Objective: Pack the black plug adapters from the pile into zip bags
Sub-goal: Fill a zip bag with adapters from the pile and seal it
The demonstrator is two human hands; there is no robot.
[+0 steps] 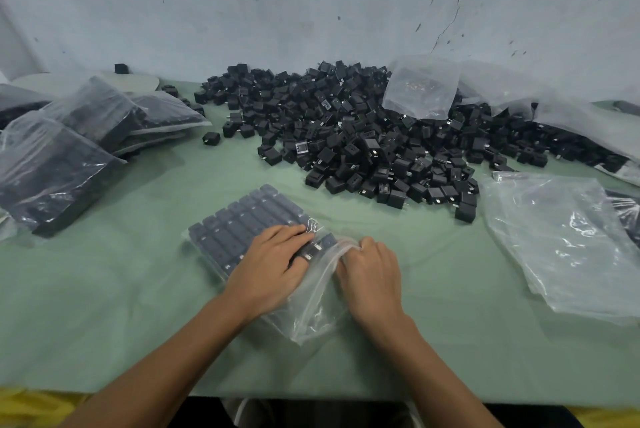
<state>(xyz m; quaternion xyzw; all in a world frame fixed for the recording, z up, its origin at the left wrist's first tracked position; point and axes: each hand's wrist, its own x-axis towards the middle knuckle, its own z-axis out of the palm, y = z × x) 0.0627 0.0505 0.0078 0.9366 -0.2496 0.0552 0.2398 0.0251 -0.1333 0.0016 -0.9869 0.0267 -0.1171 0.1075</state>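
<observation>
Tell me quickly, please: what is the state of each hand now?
Left hand: open, fingers flat, pressing on the adapters in the bag.
Right hand: closed, holding the bag at its mouth.

Black plug adapters (pixel 363 136) lie heaped behind a clear zip bag (pixel 239 230) holding neat rows.

Tbl (pixel 121 306), adapter pile (pixel 363 136), full bags (pixel 59 167), part-full bag (pixel 242 223), empty bags (pixel 561 240)

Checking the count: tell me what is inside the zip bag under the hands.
The zip bag holds black adapters laid flat in neat rows. The left hand covers those nearest the opening; the right hand grips the bag's mouth.
</observation>
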